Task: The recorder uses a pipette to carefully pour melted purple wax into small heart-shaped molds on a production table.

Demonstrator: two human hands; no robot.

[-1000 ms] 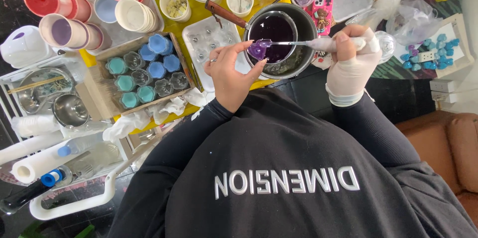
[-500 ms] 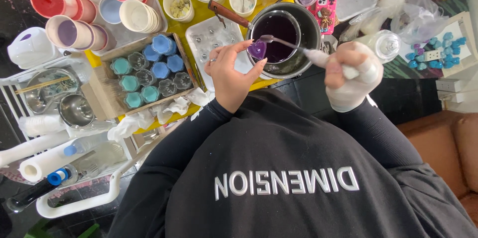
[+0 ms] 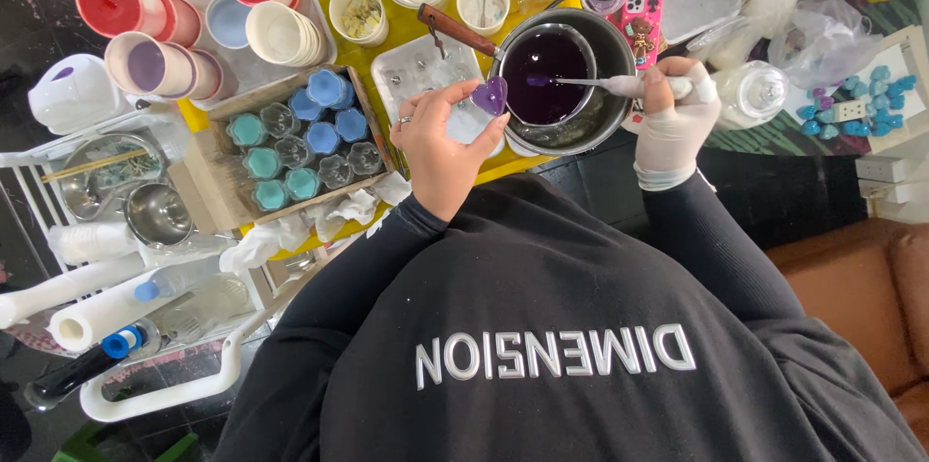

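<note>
Purple heart-shaped mould [image 3: 491,94], dark purple liquid in steel pot [image 3: 600,41], white glove on right hand [image 3: 673,123], yellow table [image 3: 363,51], blue and teal cups in cardboard box [image 3: 218,186], pink phone case [image 3: 641,25].

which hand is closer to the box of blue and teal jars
Left. The bare left hand sits just right of the box of jars; the gloved right hand is beyond the pot.

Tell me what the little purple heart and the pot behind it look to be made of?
The purple heart, pinched in the left hand, looks like glossy, translucent wax or resin; which one is unclear. The pot looks like dark, worn metal with a wooden handle, and it holds dark purple liquid.
</note>
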